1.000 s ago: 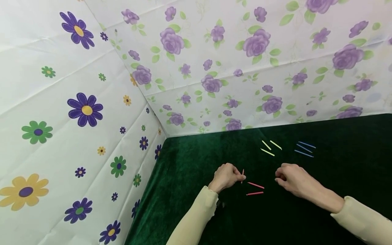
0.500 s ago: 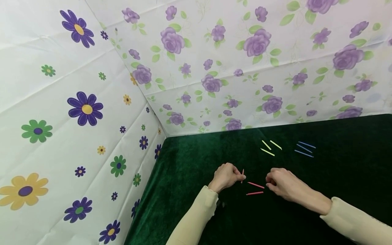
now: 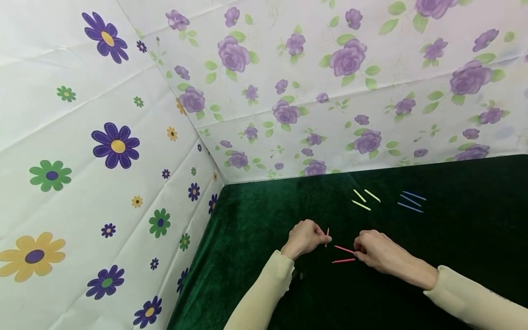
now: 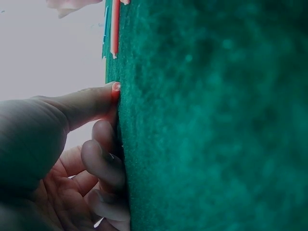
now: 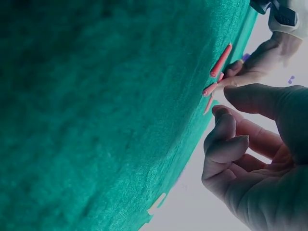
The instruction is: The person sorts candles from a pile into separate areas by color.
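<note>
My left hand (image 3: 304, 237) pinches a thin pink candle (image 3: 327, 231) low against the dark green cloth, thumb and forefinger at its near part. Just right of it lie two more pink candles, an upper slanted candle (image 3: 343, 249) and a lower candle (image 3: 343, 261). At their right ends hovers my right hand (image 3: 383, 252). In the right wrist view its thumb and loosely bent fingers (image 5: 226, 137) stand apart with nothing between them. The left wrist view has one pink candle (image 4: 115, 29) beyond the left thumb; the held one is mostly hidden there.
Farther back lie several more thin candles: a group of yellow candles (image 3: 361, 205) and, to its right, a group of blue candles (image 3: 410, 207). The green cloth (image 3: 264, 201) ends at a flowered back wall (image 3: 255, 82) and a flowered left wall (image 3: 82, 137).
My right hand has moved left and slightly nearer, from apart on the right to the ends of the two lying pink candles. The left hand and its candle stay put.
</note>
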A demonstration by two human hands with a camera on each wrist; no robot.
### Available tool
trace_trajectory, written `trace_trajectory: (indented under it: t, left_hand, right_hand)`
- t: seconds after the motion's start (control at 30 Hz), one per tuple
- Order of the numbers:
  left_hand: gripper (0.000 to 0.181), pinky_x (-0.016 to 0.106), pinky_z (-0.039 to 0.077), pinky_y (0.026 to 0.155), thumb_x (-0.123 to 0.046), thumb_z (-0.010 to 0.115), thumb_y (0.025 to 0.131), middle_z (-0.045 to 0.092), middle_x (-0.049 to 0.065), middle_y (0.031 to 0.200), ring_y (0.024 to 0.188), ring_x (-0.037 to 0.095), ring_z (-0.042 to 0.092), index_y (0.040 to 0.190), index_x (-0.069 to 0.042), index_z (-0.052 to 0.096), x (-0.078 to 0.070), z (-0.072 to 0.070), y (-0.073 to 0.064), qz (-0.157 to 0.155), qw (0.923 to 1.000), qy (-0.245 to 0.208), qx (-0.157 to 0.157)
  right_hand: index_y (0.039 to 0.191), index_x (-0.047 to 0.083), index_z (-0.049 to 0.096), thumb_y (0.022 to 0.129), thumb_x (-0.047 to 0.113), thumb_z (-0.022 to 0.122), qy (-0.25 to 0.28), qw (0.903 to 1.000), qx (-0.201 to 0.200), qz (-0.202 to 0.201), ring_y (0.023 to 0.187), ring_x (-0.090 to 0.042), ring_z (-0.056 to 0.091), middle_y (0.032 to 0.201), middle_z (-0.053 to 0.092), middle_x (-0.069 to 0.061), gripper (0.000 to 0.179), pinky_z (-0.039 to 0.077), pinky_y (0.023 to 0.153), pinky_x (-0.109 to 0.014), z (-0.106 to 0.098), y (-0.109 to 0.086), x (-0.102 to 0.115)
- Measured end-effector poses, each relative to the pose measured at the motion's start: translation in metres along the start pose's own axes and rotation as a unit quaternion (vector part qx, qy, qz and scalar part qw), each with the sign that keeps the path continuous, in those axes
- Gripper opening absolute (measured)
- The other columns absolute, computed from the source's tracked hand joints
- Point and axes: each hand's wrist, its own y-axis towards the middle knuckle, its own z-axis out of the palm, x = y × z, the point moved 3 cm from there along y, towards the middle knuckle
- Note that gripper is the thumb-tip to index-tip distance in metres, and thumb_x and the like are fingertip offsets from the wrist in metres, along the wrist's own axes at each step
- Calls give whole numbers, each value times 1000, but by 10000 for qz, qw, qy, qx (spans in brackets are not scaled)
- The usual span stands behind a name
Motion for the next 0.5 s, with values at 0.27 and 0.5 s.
trace_trajectory:
  t: [0.27,0.5]
  left_hand:
    - [33,28,38,58,-44,84,96,65,-10,74,61,11,50,69,-25,78,0,-1,-1,-65,10000,-45,14]
    - [32,28,39,58,-43,84,96,67,-11,77,63,10,51,71,-25,78,0,0,-1,-39,10000,-53,16]
  right_hand:
    - [97,12,76,97,15,79,-30,9989,315,341,63,-2,56,89,65,1,4,50,56,-22,3,5,0]
    - [94,12,76,97,13,79,-97,9987,410,280,63,-2,55,87,65,2,4,49,57,-22,6,8,0]
